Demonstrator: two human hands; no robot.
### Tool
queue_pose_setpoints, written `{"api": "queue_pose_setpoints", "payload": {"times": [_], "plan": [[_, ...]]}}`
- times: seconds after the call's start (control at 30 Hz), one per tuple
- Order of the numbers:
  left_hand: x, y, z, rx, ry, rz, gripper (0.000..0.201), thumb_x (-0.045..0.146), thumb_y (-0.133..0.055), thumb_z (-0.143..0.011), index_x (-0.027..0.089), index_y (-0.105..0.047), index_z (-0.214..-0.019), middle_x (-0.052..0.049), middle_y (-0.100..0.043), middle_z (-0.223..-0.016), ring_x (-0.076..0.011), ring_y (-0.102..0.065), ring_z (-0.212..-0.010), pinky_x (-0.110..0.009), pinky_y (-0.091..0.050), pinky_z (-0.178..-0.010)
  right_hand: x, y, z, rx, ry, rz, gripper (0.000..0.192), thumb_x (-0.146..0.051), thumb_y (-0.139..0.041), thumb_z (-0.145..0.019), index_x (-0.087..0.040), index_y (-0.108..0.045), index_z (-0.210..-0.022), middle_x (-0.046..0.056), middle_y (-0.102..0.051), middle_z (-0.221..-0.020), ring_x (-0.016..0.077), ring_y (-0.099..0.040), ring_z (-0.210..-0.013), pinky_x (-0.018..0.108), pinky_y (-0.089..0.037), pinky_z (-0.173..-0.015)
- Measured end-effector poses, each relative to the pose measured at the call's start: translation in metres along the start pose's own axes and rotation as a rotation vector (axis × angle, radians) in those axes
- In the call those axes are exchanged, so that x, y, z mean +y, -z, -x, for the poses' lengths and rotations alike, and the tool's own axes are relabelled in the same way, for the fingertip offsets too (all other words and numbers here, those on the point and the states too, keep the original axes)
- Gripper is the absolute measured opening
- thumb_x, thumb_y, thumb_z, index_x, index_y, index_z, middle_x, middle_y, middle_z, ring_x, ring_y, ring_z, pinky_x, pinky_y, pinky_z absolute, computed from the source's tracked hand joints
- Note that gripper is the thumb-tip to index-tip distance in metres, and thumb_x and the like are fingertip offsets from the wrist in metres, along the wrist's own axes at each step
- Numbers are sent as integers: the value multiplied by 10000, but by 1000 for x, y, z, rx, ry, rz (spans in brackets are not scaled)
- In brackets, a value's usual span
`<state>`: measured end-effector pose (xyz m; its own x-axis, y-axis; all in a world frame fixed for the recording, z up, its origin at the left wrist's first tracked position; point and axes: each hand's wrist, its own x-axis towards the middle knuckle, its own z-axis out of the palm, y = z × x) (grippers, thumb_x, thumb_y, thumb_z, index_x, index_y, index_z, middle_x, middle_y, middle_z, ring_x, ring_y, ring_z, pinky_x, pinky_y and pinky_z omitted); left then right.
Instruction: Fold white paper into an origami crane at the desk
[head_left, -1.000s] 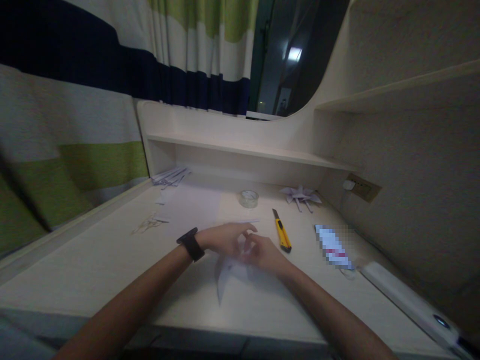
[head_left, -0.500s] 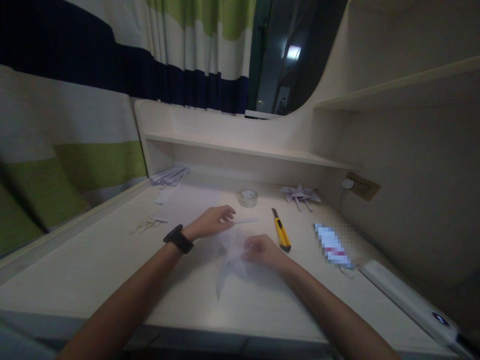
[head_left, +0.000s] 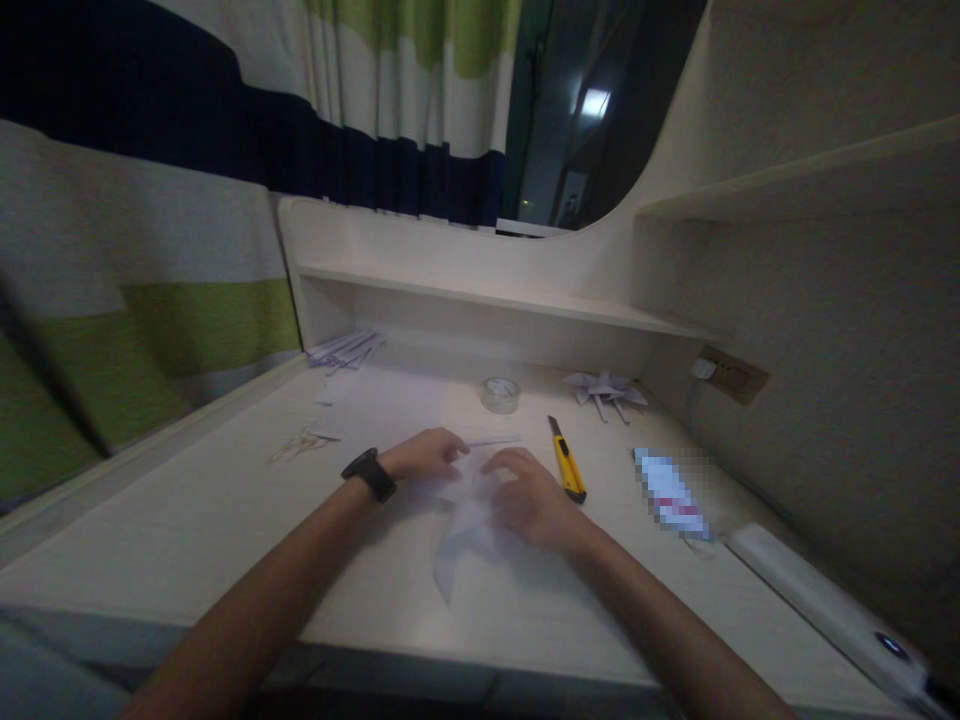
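Between my hands a folded white paper pinwheel (head_left: pixel 469 525) lies low over the desk, one pointed blade reaching toward me. My left hand (head_left: pixel 427 455), below a black wristwatch (head_left: pixel 369 474), has its fingers closed on the left upper part of the paper. From the right, my right hand (head_left: pixel 534 502) grips the paper with bent fingers, its index finger reaching over toward the middle. Fingertips and paper edges are partly blurred. A thin rolled paper stick (head_left: pixel 496 441) lies just beyond my fingers. Right of my right hand is a yellow utility knife (head_left: pixel 568 465), blade out.
A clear tape roll (head_left: pixel 501 394) and white paper sheets (head_left: pixel 397 395) lie behind my hands. Finished paper pinwheels (head_left: pixel 606 390) sit back right, paper strips (head_left: pixel 345 349) back left, near rubber bands (head_left: pixel 300 443). A blurred-out phone (head_left: pixel 670 495) and white lamp bar (head_left: pixel 810 590) are rightward.
My left hand has come down onto the paper, and my right hand's fingers have reached further over it. The pinwheel, blurred before, is steadier. The view has shifted slightly.
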<state>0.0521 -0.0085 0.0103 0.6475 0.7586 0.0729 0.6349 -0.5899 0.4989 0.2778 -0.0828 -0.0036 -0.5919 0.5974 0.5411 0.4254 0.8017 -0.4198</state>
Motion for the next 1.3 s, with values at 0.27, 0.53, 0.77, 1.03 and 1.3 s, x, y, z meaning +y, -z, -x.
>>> {"api": "queue_pose_setpoints", "payload": {"times": [0.27,0.53,0.77,1.03,1.3], "plan": [[1,-7,0,72,-76,-5,260,147,-529,-700,129,-697,-897,-54,-690,-817,-159,-588,-722,-228,-391,-656,6,-6,4,-43,-119,-169,114,-236,-707,-705,-185,-698,-808,67,-702,-837,186,-640,-791,306,-499,-749],[14,-5,6,232,-146,-180,162,263,-610,-722,222,-748,-797,-51,-659,-800,-170,-566,-737,-241,-362,-654,1,-5,3,-56,-184,-125,100,-229,-675,-735,-162,-700,-806,65,-696,-808,170,-641,-730,269,-491,-694],[32,-5,14,166,-10,-97,236,309,-538,-750,208,-748,-715,-36,-671,-594,-161,-563,-592,-234,-310,-563,-2,-4,1,-58,-176,-51,69,-197,-656,-749,-166,-698,-794,57,-693,-791,165,-639,-705,266,-489,-670],[29,-7,9,155,24,31,439,395,-442,-835,137,-715,-609,-5,-576,-428,-116,-502,-430,-220,-296,-474,1,-7,2,-11,-98,109,62,-199,-651,-764,-176,-698,-797,62,-707,-801,183,-641,-754,287,-478,-719],[26,-21,3,304,94,209,205,305,-626,-719,171,-742,-821,-45,-726,-767,-171,-647,-677,-241,-440,-623,2,-10,3,18,-23,227,103,-201,-632,-780,-201,-691,-865,63,-704,-844,191,-621,-798,311,-449,-752]]}}
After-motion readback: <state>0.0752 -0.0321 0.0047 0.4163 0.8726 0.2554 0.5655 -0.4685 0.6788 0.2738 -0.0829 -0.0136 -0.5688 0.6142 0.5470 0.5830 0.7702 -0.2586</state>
